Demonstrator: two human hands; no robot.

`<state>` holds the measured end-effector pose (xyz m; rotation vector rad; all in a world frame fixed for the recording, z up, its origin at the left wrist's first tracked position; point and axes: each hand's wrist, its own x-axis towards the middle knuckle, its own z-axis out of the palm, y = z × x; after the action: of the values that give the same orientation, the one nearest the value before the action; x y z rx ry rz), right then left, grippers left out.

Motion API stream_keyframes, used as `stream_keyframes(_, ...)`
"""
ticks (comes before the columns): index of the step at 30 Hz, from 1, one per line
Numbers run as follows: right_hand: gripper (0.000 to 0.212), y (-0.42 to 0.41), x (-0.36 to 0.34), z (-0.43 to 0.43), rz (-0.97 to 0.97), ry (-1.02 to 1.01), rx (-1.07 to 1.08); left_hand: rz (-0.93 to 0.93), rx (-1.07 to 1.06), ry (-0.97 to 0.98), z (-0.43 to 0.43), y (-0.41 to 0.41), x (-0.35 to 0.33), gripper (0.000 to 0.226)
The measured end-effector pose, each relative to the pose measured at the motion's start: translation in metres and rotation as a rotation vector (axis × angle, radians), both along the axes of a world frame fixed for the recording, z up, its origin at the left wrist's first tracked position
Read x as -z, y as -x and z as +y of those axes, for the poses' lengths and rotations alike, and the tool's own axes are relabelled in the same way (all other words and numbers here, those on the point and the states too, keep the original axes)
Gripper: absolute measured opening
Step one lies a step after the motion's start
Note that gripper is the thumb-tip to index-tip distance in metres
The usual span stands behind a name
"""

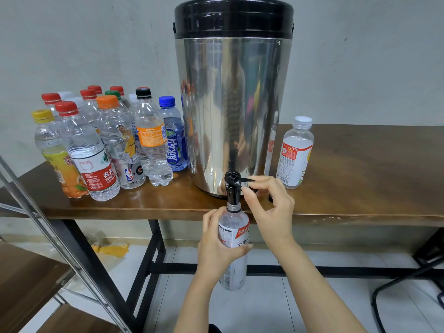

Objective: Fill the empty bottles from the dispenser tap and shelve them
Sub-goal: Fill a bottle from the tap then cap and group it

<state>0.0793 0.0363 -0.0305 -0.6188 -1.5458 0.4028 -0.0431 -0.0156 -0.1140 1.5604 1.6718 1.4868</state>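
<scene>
Two hands: one job each; left hand [216,243] carried the bottle [234,234], right hand [271,207] worked the tap [232,191].
Left grip: fingers [207,219] curled round the bottle's label band, thumb across the front. I held it upright so the open neck lined up with the spout.
Bottle position: off the table [360,188], hanging below its front edge. The neck was touching the spout or just inside it; I couldn't tell which.
Right grip: thumb and forefinger pinched the black lever [243,180]. The other fingers were loosely curled beneath; I couldn't tell if they held anything.
Why this hold: the tap overhung the table edge, so nothing could support the bottle from beneath. My palm was the stand.
Flow: I couldn't tell whether water was running, or the fill level.
Dispenser [230,104]: steel drum with a black lid, set at the table's front so the tap cleared it.
Queue: capped bottles [108,145] were clustered left of the drum, with one white-capped bottle [296,152] just beside it on the right.
Shelf [28,272]: lower left, well apart from the tap.
Stage: my read was the filling step; capping and shelving weren't done yet.
</scene>
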Motion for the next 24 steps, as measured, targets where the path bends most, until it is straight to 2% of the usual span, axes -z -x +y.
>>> stream_keyframes(18,0.021,0.0001,0.0004,0.0003,-0.006,-0.009,0.006,0.013,0.004,0.013,0.0019,0.0006,0.0029,0.092)
stream_keyframes(24,0.014,0.0007,-0.0014,-0.0009,0.004,0.003,-0.013,0.018,-0.002,-0.003,0.0022,0.0001,0.0022,0.091)
